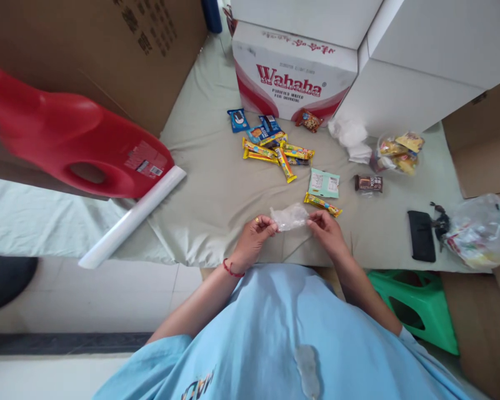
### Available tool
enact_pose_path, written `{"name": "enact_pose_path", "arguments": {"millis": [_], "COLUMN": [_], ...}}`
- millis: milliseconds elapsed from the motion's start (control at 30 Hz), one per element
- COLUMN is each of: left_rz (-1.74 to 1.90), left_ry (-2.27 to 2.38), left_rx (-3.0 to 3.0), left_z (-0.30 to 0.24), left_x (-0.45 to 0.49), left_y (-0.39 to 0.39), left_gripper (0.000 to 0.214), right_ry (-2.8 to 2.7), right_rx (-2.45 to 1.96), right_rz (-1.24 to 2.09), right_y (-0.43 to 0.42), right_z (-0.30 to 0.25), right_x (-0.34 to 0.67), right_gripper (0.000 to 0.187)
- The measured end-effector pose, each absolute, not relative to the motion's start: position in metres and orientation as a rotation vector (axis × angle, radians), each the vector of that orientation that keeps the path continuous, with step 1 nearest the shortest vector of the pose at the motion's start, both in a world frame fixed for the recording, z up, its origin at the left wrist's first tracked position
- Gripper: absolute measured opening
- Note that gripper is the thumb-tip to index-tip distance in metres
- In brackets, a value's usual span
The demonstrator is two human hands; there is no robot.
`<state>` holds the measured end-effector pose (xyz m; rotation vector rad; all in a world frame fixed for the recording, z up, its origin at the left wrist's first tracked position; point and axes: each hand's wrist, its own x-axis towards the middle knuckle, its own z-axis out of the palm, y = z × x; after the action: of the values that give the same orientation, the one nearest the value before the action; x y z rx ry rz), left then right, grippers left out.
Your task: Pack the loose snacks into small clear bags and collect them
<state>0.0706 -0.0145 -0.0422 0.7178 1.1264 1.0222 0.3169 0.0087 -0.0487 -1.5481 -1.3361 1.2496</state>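
A crinkled clear plastic bag (290, 217) is stretched between my two hands over the front part of the cloth-covered table. My left hand (254, 236) pinches its left end, and my right hand (325, 229) pinches the right end. Just beyond the right fingers lies a yellow stick-shaped snack packet (323, 204), with a pale green packet (324, 183) behind it. Farther back, a pile of yellow snack sticks (278, 151) rests beside blue biscuit packets (262, 129). What the bag contains, if anything, I cannot make out.
A white Wahaba-style water carton (295, 78) stands at the back. At left are a red jug (83, 144) and a plastic film roll (133, 216). Rightward are a brown cocoa packet (369, 184), a snack tub (400, 154), a black phone (421, 235) and a green stool (416, 305).
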Motion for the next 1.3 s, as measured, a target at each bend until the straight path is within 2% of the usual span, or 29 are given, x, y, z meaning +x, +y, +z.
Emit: {"name": "enact_pose_path", "arguments": {"millis": [67, 133, 200, 267, 300, 500, 667, 900, 1033, 1300], "left_rz": [1.005, 0.965, 0.921, 0.89, 0.886, 0.97, 1.008, 1.082, 1.0, 0.903], "left_ry": [1.083, 1.014, 0.952, 0.927, 0.933, 1.083, 1.109, 1.192, 1.182, 1.025], "left_rx": [0.768, 0.824, 0.86, 0.864, 0.856, 0.752, 0.705, 0.614, 0.699, 0.617], "left_z": [-0.04, -0.038, -0.037, -0.038, -0.039, -0.051, -0.056, -0.051, -0.044, -0.038], "left_x": [0.071, 0.071, 0.069, 0.066, 0.063, 0.038, 0.029, 0.041, 0.055, 0.082], "left_y": [-0.014, -0.014, -0.014, -0.015, -0.016, -0.025, -0.03, -0.02, -0.013, 0.002], "left_gripper": [0.048, 0.047, 0.046, 0.046, 0.047, 0.054, 0.051, 0.046, 0.038, 0.057], "right_ry": [-1.683, -1.986, -2.202, -2.276, -2.246, -1.357, -0.836, -0.95, -0.933, -0.664], "right_rx": [-1.54, -1.387, -1.186, -1.034, -1.002, -1.311, -1.359, -1.357, -1.298, -1.153], "right_rz": [0.864, 0.615, 0.562, 0.655, 0.736, 1.217, 1.322, 1.37, 1.486, 1.725], "right_y": [0.009, 0.011, 0.015, 0.019, 0.021, 0.031, 0.034, 0.023, 0.019, 0.012], "right_z": [-0.045, -0.037, -0.028, -0.023, -0.022, -0.035, -0.045, -0.033, -0.024, -0.022], "right_x": [0.318, 0.317, 0.312, 0.308, 0.307, 0.313, 0.314, 0.311, 0.313, 0.324], "right_gripper": [0.044, 0.047, 0.034, 0.02, 0.018, 0.033, 0.049, 0.045, 0.042, 0.034]}}
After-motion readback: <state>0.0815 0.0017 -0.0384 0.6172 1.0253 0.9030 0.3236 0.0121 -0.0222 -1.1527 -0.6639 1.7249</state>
